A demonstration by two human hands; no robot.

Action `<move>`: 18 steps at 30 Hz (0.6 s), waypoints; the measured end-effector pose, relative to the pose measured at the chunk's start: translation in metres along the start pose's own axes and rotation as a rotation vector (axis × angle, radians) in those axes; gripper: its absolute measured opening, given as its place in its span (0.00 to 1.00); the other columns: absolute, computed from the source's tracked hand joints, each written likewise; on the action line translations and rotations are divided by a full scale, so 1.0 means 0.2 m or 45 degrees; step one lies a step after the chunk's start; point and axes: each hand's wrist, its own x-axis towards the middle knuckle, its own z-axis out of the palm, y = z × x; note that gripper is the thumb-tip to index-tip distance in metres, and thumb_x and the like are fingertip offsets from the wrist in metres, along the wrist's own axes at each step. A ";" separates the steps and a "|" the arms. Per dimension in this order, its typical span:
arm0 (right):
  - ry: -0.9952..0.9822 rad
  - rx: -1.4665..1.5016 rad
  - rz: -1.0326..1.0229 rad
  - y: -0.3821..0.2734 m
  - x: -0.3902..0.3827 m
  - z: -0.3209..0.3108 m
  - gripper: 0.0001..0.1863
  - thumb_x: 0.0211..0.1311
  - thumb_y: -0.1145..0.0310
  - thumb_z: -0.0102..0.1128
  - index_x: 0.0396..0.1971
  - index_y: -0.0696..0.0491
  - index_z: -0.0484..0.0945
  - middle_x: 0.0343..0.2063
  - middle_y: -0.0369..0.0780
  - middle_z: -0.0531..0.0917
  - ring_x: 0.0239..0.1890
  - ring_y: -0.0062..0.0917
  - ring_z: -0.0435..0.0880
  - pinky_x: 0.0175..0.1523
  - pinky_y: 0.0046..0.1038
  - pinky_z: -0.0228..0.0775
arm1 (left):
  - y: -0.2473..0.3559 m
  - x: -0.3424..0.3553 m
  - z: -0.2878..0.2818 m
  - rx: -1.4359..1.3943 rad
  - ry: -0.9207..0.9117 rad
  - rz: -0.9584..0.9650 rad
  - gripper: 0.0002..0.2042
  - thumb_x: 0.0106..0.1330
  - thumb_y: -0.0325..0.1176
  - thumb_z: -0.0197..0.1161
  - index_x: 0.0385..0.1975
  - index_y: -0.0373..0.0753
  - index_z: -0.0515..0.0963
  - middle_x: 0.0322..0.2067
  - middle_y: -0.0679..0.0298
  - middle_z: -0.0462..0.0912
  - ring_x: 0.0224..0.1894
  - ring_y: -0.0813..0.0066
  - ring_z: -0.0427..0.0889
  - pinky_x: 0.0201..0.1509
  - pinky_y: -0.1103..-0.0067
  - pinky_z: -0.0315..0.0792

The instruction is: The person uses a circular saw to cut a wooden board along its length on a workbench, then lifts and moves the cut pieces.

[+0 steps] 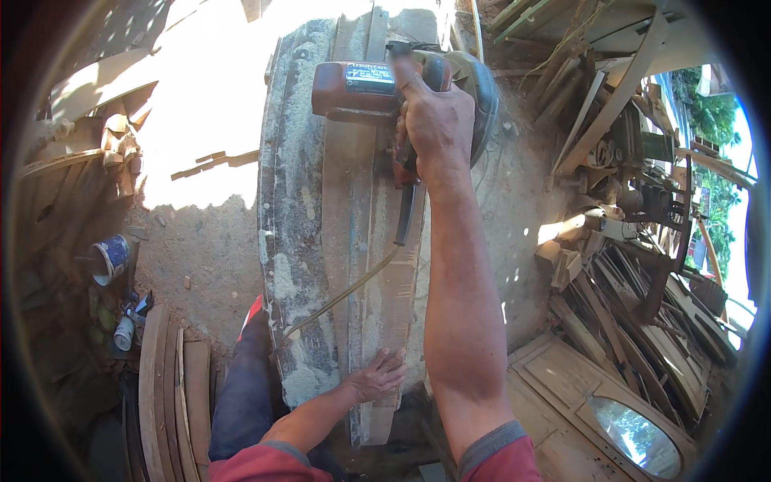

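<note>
Fingers of the left hand lie spread and flat on the near end of a long wooden plank, apparently pinning it to the dusty concrete bench. At the far end, the right hand is clenched around the handle of a red circular saw standing on that plank, its cord trailing back toward the person, clear of the blade guard.

Single head-worn fisheye view, steeply downward and close over a long workbench, edges bending at the rim.
</note>
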 end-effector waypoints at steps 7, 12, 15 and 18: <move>-0.011 0.028 0.020 -0.03 0.09 0.01 0.16 0.64 0.58 0.73 0.36 0.57 0.82 0.15 0.34 0.75 0.13 0.19 0.72 0.18 0.27 0.64 | 0.00 0.00 -0.01 0.036 0.061 -0.025 0.20 0.71 0.48 0.50 0.57 0.52 0.78 0.65 0.67 0.73 0.77 0.52 0.57 0.77 0.45 0.50; -0.017 0.008 0.050 -0.07 0.14 0.04 0.15 0.64 0.59 0.72 0.35 0.56 0.82 0.15 0.34 0.76 0.13 0.19 0.73 0.17 0.27 0.65 | -0.03 0.01 -0.03 0.084 0.107 -0.012 0.17 0.71 0.46 0.50 0.54 0.52 0.78 0.61 0.67 0.74 0.74 0.51 0.64 0.75 0.44 0.52; -0.030 0.024 0.080 -0.10 0.15 0.04 0.16 0.64 0.58 0.73 0.33 0.57 0.82 0.16 0.35 0.76 0.14 0.19 0.73 0.17 0.27 0.66 | -0.03 0.01 -0.03 0.051 0.120 -0.032 0.17 0.71 0.46 0.50 0.54 0.52 0.78 0.60 0.67 0.74 0.74 0.51 0.64 0.75 0.45 0.53; -0.011 0.037 0.103 -0.13 0.19 0.03 0.17 0.63 0.57 0.74 0.33 0.58 0.82 0.18 0.36 0.77 0.14 0.20 0.74 0.17 0.28 0.67 | -0.02 0.01 -0.02 0.093 0.140 -0.035 0.17 0.70 0.45 0.50 0.53 0.52 0.78 0.60 0.67 0.74 0.74 0.51 0.64 0.74 0.45 0.55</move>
